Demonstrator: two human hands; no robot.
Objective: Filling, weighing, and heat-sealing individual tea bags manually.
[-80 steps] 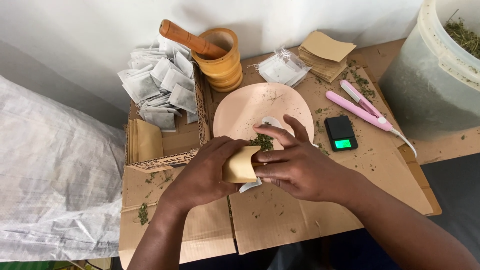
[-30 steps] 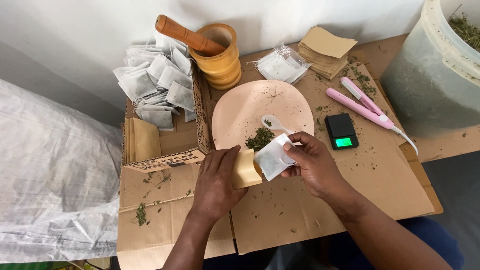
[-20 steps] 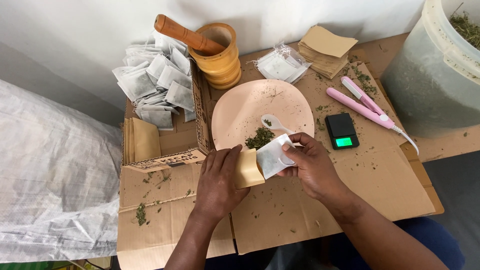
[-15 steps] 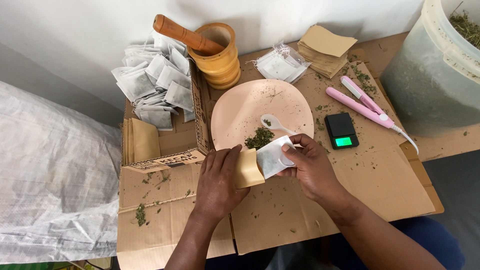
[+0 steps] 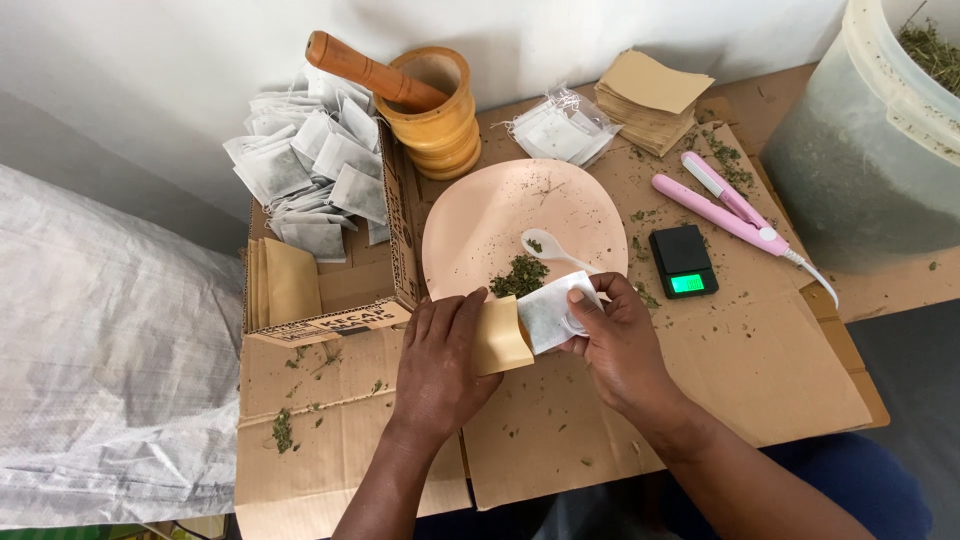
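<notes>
brown sleeve and white tea bag meet over the cardboard

brown paper sleeve [image 5: 499, 338] sits pinched in the left hand [image 5: 440, 365], mouth facing right. the right hand [image 5: 618, 340] grips a white tea bag [image 5: 553, 312] with dark fill showing through, its near corner touching the sleeve's mouth; whether it is inside yet i cannot tell. both are held just above the cardboard sheet [image 5: 780, 370], at the near rim of the pink plate [image 5: 480, 225].

the plate holds a small heap of green herbs [image 5: 520, 274] and a white spoon [image 5: 548, 248]. left of it stands an open carton [image 5: 355, 300] with black print on its flap, piled with filled white bags [image 5: 300, 170] at the back and brown sleeves [image 5: 285, 280] standing at the front. behind the plate are a wooden mortar [image 5: 440, 110] with a pestle [image 5: 365, 68], a clear pack of empty bags [image 5: 560, 128], and a stack of square brown sleeves [image 5: 650, 100]. to the right lie a pink sealer [image 5: 725, 212] and a black pocket scale [image 5: 682, 262] with a lit green display. a pale bucket [image 5: 870, 150] of herbs stands at far right.
</notes>
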